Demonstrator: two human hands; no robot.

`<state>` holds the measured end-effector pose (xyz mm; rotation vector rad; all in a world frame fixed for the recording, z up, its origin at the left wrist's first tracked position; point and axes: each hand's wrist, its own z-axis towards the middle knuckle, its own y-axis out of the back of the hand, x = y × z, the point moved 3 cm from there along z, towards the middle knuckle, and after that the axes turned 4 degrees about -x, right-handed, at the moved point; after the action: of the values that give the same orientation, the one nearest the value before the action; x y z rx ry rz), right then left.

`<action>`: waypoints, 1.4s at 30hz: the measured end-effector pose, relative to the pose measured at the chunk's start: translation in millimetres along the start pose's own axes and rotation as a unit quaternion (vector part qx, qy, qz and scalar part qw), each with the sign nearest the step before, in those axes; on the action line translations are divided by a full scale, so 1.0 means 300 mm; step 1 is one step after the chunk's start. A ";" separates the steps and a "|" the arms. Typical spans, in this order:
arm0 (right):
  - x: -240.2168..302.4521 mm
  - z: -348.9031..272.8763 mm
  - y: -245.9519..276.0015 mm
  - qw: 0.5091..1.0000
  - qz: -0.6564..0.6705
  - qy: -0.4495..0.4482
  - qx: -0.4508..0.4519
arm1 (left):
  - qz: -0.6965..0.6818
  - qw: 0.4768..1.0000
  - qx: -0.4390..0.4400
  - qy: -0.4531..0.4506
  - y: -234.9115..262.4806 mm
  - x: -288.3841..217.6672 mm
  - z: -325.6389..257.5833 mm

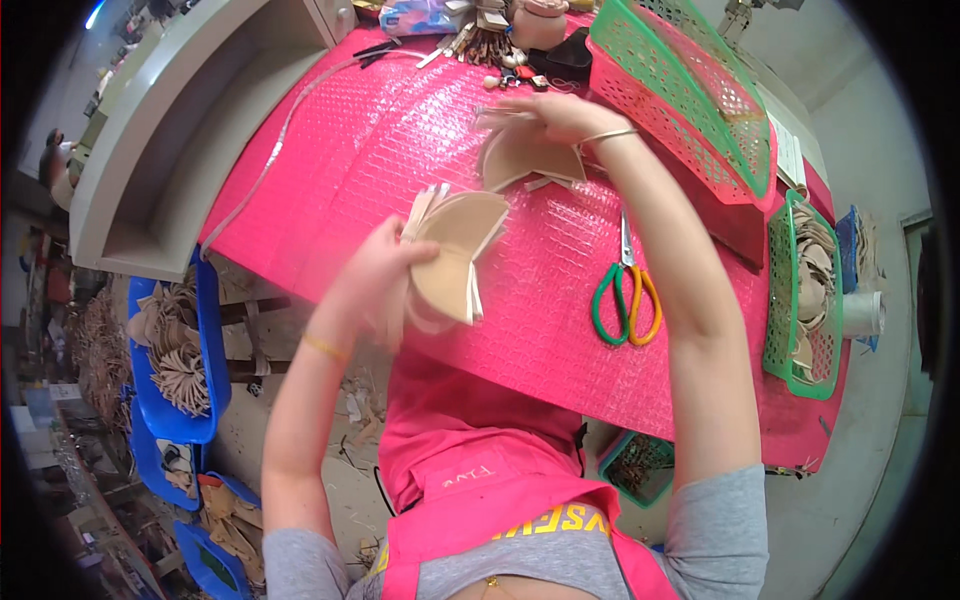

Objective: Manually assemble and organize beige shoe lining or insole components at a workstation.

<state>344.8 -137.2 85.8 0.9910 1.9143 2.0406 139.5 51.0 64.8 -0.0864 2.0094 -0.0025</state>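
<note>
My left hand (388,262) grips a stack of thin beige curved pieces (455,245), thumb across the front face and fingers behind, smeared by motion. The pieces are rounded with a notch at one side, and their pale edges fan apart; I cannot tell the material. Farther right, my right hand (572,120) is at the upper edge of a second such stack (525,155), its fingers lying along the top and partly blurred. Nearer me than that stack, scissors (627,285) with one green and one yellow handle lie on the pink table cover (350,150).
Green and pink perforated baskets (690,100) stand at the back right. A green basket (800,300) of beige pieces sits at the right edge. Small tools and a jar (540,22) crowd the far edge. Left are a grey shelf unit (190,130) and blue bins (180,350).
</note>
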 end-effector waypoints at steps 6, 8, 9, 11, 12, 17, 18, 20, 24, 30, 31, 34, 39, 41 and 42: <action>0.150 -0.257 0.116 0.934 -0.047 0.068 -0.348 | -0.340 0.929 -0.066 -0.129 -0.154 -0.008 -0.087; 0.230 -0.403 0.148 0.935 0.079 -0.027 -0.345 | -0.437 0.890 -0.093 -0.087 -0.253 -0.020 -0.003; 0.246 -0.464 0.128 0.932 0.120 -0.074 -0.334 | -0.477 0.870 -0.091 -0.083 -0.306 -0.007 0.091; 0.261 -0.578 0.023 0.931 0.145 -0.183 -0.279 | -0.546 0.831 -0.110 0.001 -0.418 0.028 0.232; 0.256 -0.643 -0.060 0.931 0.126 -0.247 -0.239 | -0.571 0.807 -0.125 0.083 -0.472 0.041 0.260; 0.284 -0.854 -0.315 0.904 0.005 -0.277 -0.327 | -0.444 0.891 0.041 0.083 -0.468 0.161 0.173; 0.301 -0.867 -0.296 0.896 0.046 -0.327 -0.297 | -0.440 0.892 0.039 0.091 -0.413 0.180 0.153; 0.263 -0.933 -0.300 0.884 -0.014 -0.335 -0.327 | -0.444 0.892 0.034 0.080 -0.323 0.213 0.177; 0.206 -1.006 -0.277 0.868 -0.014 -0.412 -0.277 | -0.393 0.917 -0.018 0.061 -0.256 0.166 0.222; 0.333 -0.703 -0.199 0.893 -0.046 -0.215 -0.393 | -0.222 0.968 -0.110 -0.033 -0.203 0.129 0.211; 0.362 -0.610 -0.185 0.891 -0.086 -0.144 -0.422 | -0.159 0.977 -0.129 -0.056 -0.210 0.117 0.196; 0.325 -0.405 -0.237 0.891 -0.208 -0.137 -0.379 | -0.184 0.954 -0.184 -0.152 -0.198 0.114 0.153; 0.426 -0.447 -0.309 0.934 -0.078 -0.090 -0.336 | -0.286 0.901 -0.230 -0.231 -0.108 0.129 0.124; 0.536 -0.482 -0.320 0.946 -0.063 -0.092 -0.304 | -0.300 0.901 -0.225 -0.220 -0.077 0.122 0.120; 0.588 -0.497 -0.331 0.957 -0.050 -0.102 -0.268 | -0.309 0.903 -0.215 -0.209 -0.037 0.122 0.121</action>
<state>95.0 -147.8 60.4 0.8958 1.1822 2.1239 157.4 39.0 16.8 -0.9278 1.4495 0.0502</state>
